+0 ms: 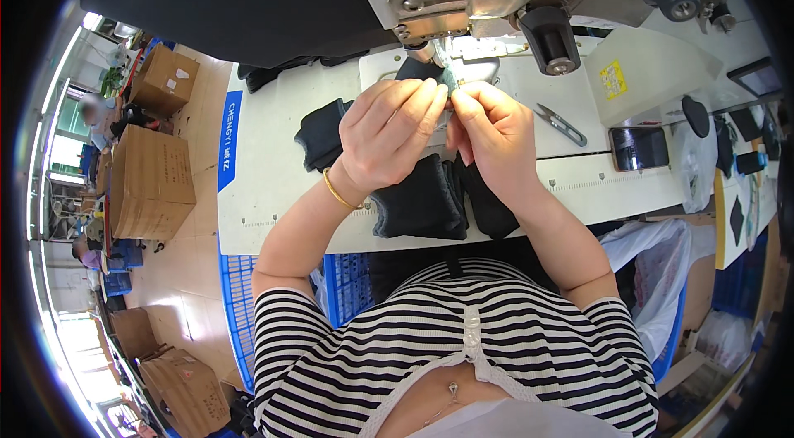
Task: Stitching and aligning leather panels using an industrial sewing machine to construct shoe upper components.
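Both my hands meet close to the needle area of a sewing machine (pixel 430 24), fingertips almost touching. My left hand (pixel 389 132), with a gold bangle at its wrist, is closed in a pinch. Beside it my right hand (pixel 496 134) pinches too, thumb against the fingers. Whatever lies between the fingertips is too small and hidden to name. A dark fabric piece (pixel 416 69) sits just beyond them by the presser foot. Under my wrists lie black fabric pieces (pixel 422 205) with overlocked edges, and another black piece (pixel 321 137) is left of my left hand.
Thread snips (pixel 564 125) and a phone (pixel 639 148) lie to the right on the white sewing table (pixel 273 181). A black panel (pixel 240 0) covers the far left. Blue crates (pixel 349 287) stand below the table's front edge; cardboard boxes (pixel 153 181) stand on the floor at left.
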Demonstrator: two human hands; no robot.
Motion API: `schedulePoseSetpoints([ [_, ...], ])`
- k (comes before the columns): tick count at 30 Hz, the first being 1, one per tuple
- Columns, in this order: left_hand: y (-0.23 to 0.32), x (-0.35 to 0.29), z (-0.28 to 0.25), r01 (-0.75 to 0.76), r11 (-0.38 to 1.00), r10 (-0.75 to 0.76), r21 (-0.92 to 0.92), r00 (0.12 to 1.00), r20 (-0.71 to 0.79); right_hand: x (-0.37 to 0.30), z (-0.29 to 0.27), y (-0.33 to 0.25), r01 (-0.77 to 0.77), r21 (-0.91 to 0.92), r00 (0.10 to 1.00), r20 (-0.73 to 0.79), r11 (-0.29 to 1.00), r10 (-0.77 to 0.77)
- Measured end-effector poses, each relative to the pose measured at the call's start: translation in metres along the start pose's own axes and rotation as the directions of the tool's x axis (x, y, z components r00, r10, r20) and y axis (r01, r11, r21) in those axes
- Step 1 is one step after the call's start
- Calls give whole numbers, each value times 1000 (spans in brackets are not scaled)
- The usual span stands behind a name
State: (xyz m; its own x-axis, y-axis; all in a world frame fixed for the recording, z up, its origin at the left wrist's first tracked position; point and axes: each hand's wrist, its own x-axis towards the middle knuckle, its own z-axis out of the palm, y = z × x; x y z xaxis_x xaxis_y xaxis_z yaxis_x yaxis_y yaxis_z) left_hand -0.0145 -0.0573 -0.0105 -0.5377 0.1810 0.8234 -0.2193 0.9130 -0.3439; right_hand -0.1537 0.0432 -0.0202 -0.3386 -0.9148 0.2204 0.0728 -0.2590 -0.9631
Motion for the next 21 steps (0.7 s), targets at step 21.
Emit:
schedulePoseSetpoints([
  [21,-26,-5,29,21,1000,-19,19,993,-120,-11,-2,4,-46,-53,998,48,997,49],
])
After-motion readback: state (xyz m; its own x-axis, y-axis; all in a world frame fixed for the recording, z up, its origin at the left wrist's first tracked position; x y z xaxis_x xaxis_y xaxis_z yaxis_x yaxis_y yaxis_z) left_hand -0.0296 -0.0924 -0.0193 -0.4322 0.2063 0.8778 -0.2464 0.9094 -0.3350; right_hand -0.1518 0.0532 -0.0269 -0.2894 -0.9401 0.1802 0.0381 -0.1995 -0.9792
